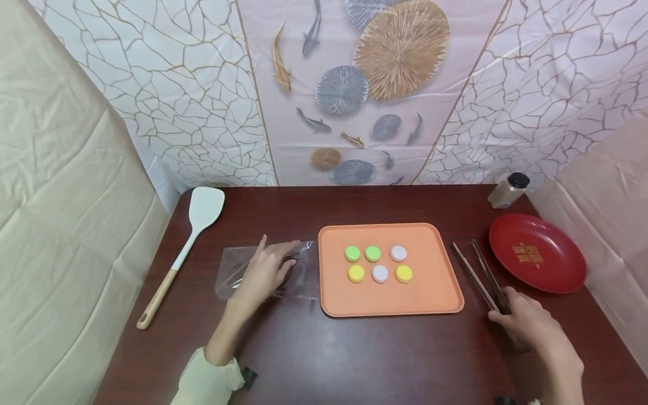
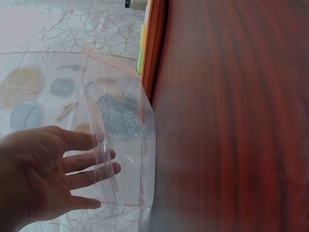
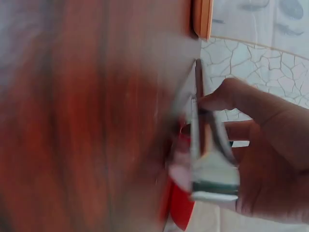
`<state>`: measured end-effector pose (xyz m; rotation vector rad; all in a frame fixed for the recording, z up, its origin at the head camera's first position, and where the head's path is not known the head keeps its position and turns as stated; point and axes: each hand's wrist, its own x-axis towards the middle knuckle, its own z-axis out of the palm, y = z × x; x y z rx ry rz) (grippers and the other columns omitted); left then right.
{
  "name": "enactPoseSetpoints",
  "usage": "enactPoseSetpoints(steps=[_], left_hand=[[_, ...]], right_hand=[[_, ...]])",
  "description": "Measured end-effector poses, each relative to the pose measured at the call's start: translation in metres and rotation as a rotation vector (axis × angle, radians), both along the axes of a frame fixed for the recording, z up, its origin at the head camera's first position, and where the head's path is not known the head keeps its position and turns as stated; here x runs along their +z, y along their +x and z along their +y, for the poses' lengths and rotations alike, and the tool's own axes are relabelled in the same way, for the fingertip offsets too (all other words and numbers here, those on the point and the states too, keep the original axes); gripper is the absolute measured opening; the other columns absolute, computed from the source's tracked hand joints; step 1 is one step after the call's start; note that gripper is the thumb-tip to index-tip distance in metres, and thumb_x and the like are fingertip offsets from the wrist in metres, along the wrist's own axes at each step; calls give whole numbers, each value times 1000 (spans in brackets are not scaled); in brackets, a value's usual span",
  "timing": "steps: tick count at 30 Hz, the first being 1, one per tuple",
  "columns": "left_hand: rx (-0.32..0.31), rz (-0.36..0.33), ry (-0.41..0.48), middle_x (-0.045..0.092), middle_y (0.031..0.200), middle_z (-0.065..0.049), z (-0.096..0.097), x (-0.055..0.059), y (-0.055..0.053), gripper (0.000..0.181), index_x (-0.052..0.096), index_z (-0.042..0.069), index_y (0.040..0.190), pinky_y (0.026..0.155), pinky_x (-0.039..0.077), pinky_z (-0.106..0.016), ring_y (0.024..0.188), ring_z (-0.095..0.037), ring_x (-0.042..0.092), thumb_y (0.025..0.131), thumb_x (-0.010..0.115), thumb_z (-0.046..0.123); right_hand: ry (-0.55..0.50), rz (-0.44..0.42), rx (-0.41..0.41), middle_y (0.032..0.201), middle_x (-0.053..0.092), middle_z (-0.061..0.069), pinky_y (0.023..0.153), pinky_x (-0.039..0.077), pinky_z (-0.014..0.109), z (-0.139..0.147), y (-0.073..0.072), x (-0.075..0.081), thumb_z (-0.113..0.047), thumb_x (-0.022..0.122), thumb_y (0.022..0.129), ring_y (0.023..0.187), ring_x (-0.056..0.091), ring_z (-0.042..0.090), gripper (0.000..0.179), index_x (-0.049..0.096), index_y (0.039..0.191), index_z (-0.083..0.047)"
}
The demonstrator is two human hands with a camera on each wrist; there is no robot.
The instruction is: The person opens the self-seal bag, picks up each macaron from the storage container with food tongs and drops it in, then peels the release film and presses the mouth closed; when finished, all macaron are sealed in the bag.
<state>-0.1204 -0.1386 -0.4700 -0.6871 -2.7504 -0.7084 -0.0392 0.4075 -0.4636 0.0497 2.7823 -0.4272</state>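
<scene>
A clear plastic bag (image 1: 235, 270) lies on the table left of an orange tray (image 1: 435, 292). My left hand (image 1: 265, 270) is over it, fingers spread; in the left wrist view the straight fingers (image 2: 87, 176) overlap the bag's edge. With my right hand (image 1: 531, 320) I grip metal tongs (image 1: 478, 284) between thumb and fingers, their two arms spread and pointing to the back of the table. The right wrist view shows the tongs (image 3: 205, 140) from their bent end. Several macarons (image 1: 373, 253), green, yellow and pale lavender, sit in two rows on the tray.
A red plate (image 1: 557, 253) with gold characters stands right of the tongs. Behind it a black-capped jar (image 1: 508, 190) leans near the back right corner. A white turner (image 1: 189, 242) with a wooden handle lies along the left edge. Patterned cloth (image 1: 202, 101) hangs behind the table.
</scene>
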Motion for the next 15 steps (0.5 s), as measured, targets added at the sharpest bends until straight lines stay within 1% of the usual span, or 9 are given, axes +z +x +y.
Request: enactPoseSetpoints(steps=[2, 4, 5, 6, 9, 11, 12, 13, 15], left_hand=[[6, 0, -5, 79, 131, -18, 1, 1, 0, 47, 70, 3, 141, 124, 34, -73, 121, -37, 76, 96, 82, 2], [14, 0, -5, 80, 128, -18, 1, 2, 1, 50, 69, 3, 143, 125, 33, -72, 119, -38, 77, 95, 82, 1], [18, 0, -1, 80, 127, -19, 1, 2, 1, 52, 69, 3, 144, 125, 33, -72, 118, -38, 77, 95, 83, 0], [22, -1, 0, 80, 127, -19, 1, 2, 1, 53, 68, 4, 146, 125, 33, -72, 118, -38, 77, 94, 83, 0], [28, -4, 20, 78, 131, -20, 1, 2, 1, 57, 66, 3, 147, 126, 33, -70, 123, -39, 75, 93, 83, -4], [26, -6, 44, 75, 135, -23, 1, 2, 0, 57, 67, 0, 146, 126, 34, -69, 127, -40, 72, 92, 82, -7], [24, -7, 54, 73, 138, -24, 1, 1, 0, 56, 67, -2, 145, 125, 35, -69, 130, -40, 71, 92, 82, -9], [20, -6, 65, 71, 141, -26, 1, 1, -1, 55, 67, -4, 143, 125, 36, -68, 131, -41, 70, 91, 82, -10], [16, -3, 81, 68, 145, -28, 2, 1, -3, 51, 69, -7, 140, 125, 37, -65, 133, -43, 69, 90, 81, -11]], right_hand=[[-66, 30, -18, 96, 68, 25, 75, 58, 58, 0, 2, 0, -30, 80, 98, 84, 72, 41, 63, 50, 128, 17], [-113, 67, -27, 86, 67, 13, 68, 57, 47, -1, 5, 1, -22, 78, 100, 72, 69, 28, 53, 51, 124, 17], [-141, 75, -31, 83, 65, 14, 67, 55, 45, -1, 7, 4, -17, 75, 102, 71, 68, 27, 49, 49, 124, 18], [-147, 98, -44, 84, 66, 16, 67, 56, 47, -2, 8, 5, -16, 73, 103, 71, 69, 28, 46, 50, 123, 18], [-128, 203, -62, 89, 68, 25, 74, 57, 58, -2, 12, 9, -19, 71, 106, 79, 69, 39, 39, 55, 119, 14], [-119, 277, -74, 91, 69, 28, 75, 56, 61, -2, 15, 10, -22, 71, 106, 82, 68, 44, 36, 59, 116, 10], [-123, 303, -79, 91, 70, 27, 72, 56, 59, -2, 17, 11, -24, 71, 106, 80, 67, 43, 35, 61, 115, 8], [-129, 334, -79, 90, 71, 25, 70, 55, 53, -2, 19, 12, -25, 73, 105, 79, 67, 40, 34, 63, 115, 6], [-141, 390, -68, 89, 72, 17, 67, 52, 38, -2, 23, 13, -26, 76, 103, 77, 65, 28, 31, 67, 115, 1]])
